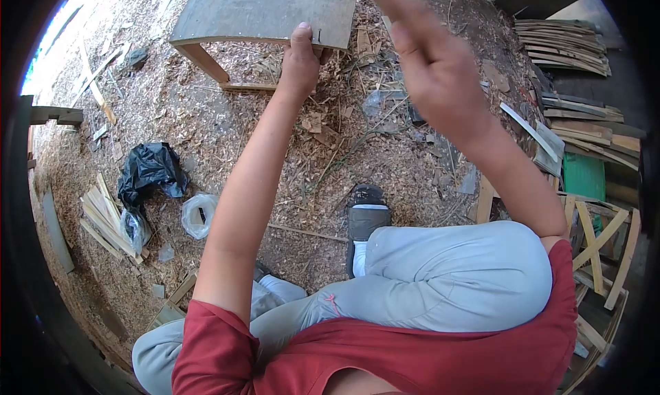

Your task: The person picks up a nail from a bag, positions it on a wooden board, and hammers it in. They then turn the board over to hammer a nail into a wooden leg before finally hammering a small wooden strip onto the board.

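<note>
My left hand [300, 59] reaches forward to the near edge of a grey wooden board [261, 10] that rests on a wooden frame. Its fingertips pinch a small nail [318, 35] standing upright at the board's edge. My right hand [430, 65] is raised high above the ground to the right of the board and is blurred. Its fingers look curled, and whatever it may grip runs out of the top of the picture. I am seated, with grey trousers and a grey shoe [366, 216] below the hands.
Wood chips cover the ground. A black plastic bag [148, 169], a clear bag [197, 215] and a bundle of thin wood strips [103, 220] lie at the left. Stacked slats [564, 46], a green panel [584, 176] and wooden frames [598, 244] stand at the right.
</note>
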